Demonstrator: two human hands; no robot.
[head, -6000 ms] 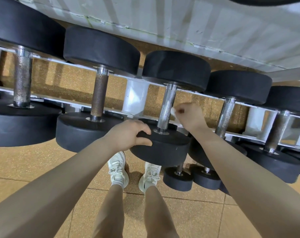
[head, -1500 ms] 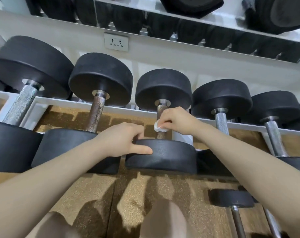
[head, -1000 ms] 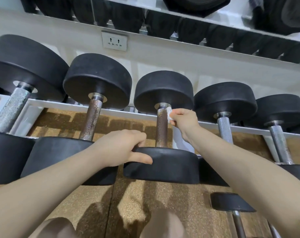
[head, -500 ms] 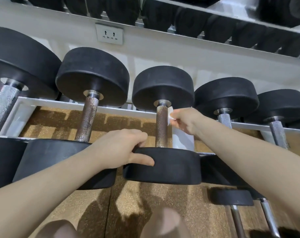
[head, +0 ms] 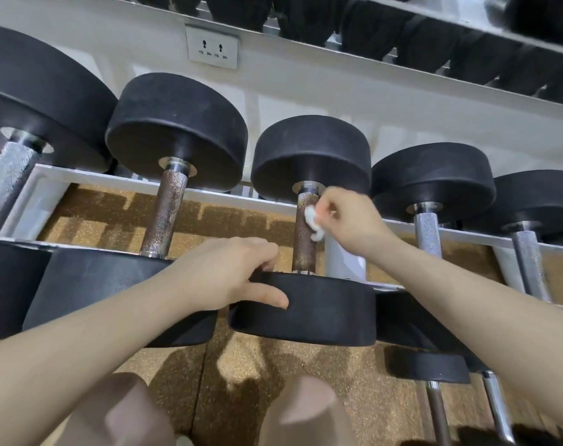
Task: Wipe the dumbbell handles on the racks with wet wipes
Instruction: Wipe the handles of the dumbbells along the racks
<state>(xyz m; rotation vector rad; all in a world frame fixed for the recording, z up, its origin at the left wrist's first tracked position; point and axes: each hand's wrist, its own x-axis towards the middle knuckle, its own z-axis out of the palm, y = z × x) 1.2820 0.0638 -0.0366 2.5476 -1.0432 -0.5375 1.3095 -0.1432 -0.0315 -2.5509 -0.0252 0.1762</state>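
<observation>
A row of black dumbbells lies across the white rack (head: 209, 196). The middle dumbbell has a rusty knurled handle (head: 302, 244) between its far head (head: 310, 156) and near head (head: 305, 309). My right hand (head: 347, 225) pinches a small crumpled white wet wipe (head: 313, 222) and presses it against the upper right side of that handle. My left hand (head: 223, 276) grips the top edge of the near head, thumb across its face, fingers over its rim.
Left of it is a dumbbell with a rusty handle (head: 164, 214), further left one with a silver handle (head: 6, 181). Two silver-handled dumbbells (head: 428, 230) lie to the right. A wall socket (head: 213, 48) and an upper shelf of weights sit above. My knees show below.
My right hand with the wipe has slid a little down the middle handle from just under the far head. The left hand has stayed on the near head. Earlier I crouched lower.
</observation>
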